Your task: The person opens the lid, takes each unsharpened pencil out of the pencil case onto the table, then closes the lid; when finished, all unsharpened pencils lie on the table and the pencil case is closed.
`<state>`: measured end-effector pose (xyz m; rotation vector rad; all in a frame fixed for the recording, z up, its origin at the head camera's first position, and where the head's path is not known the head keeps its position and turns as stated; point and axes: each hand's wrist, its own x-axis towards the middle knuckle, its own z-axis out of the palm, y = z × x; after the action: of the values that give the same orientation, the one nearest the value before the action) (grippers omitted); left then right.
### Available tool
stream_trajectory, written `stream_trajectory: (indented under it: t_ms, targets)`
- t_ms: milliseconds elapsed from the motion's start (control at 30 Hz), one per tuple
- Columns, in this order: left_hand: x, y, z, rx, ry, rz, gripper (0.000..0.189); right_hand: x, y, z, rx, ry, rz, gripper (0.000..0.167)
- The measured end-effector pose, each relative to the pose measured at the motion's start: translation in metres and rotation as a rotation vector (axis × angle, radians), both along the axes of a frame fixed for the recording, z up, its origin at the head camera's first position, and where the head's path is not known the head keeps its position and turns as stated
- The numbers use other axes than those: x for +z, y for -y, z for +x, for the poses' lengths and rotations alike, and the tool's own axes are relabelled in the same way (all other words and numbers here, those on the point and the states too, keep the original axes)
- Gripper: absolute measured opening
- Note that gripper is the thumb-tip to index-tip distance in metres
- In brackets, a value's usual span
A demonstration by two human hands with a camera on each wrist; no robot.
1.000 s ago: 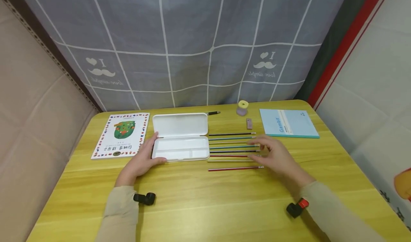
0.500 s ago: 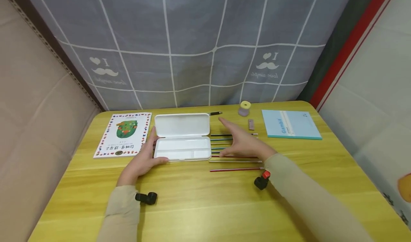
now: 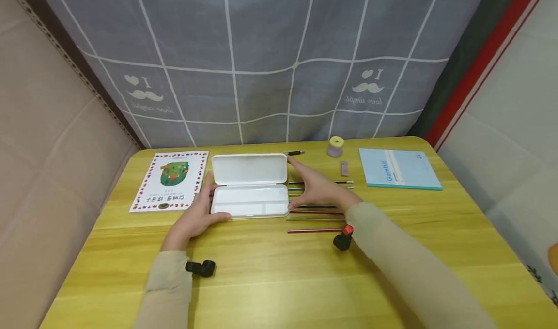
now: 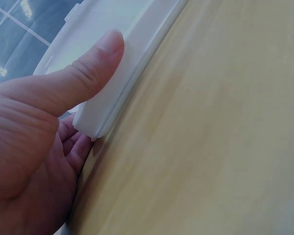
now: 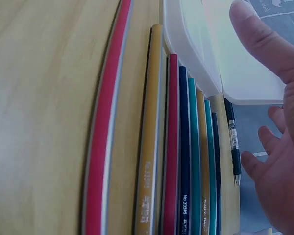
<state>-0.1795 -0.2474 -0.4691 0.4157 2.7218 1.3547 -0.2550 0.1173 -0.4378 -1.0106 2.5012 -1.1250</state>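
A white pencil case (image 3: 235,193) lies with its lid (image 3: 249,168) raised at the back; its divided tray holds nothing. My left hand (image 3: 193,220) grips the case's left end. In the left wrist view its thumb (image 4: 90,73) lies over the front edge, with the other fingers curled by the corner. At the right end, my right hand (image 3: 320,188) is spread above the pencils, thumb and fingertips close to the case; contact is unclear. Several pencils lie in a row beneath and beside it, among them a red pencil (image 5: 105,127) and a yellow pencil (image 5: 151,127).
A picture booklet (image 3: 174,181) lies left of the case. Behind the case is a black pen (image 3: 296,152). An eraser (image 3: 344,168), a yellow-topped round container (image 3: 335,146) and a blue notebook (image 3: 400,169) sit to the right. A grey curtain (image 3: 261,53) hangs behind the table.
My right hand has moved left from the pencils' eraser ends to the case's right end, its fingers spreading. The left hand stays at the case's left end.
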Motion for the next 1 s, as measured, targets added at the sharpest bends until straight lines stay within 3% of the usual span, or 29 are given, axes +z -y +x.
stream_trajectory:
  t_ms: [267, 400, 567, 733, 833, 1000]
  targets:
    - [-0.002, 0.002, 0.001, 0.007, 0.001, 0.001, 0.133, 0.004, -0.008, 0.013, 0.028, -0.019, -0.076, 0.123]
    - [-0.002, 0.001, 0.001, 0.0, 0.004, 0.006, 0.131, 0.004, -0.013, 0.022, 0.059, -0.083, -0.034, 0.114]
    - [-0.002, 0.001, 0.001, 0.042, 0.014, -0.057, 0.13, -0.001, -0.017, 0.032, 0.132, -0.158, 0.004, 0.094]
    - [-0.003, 0.002, 0.001, 0.017, 0.041, 0.015, 0.127, -0.007, -0.018, 0.042, 0.148, -0.207, 0.073, 0.081]
    - [-0.002, 0.004, 0.002, 0.005, 0.071, 0.027, 0.117, -0.01, -0.018, 0.044, 0.152, -0.252, 0.108, 0.077]
    - [0.004, 0.005, 0.001, 0.028, 0.094, 0.01, 0.086, -0.014, -0.016, 0.046, 0.183, -0.368, 0.153, 0.071]
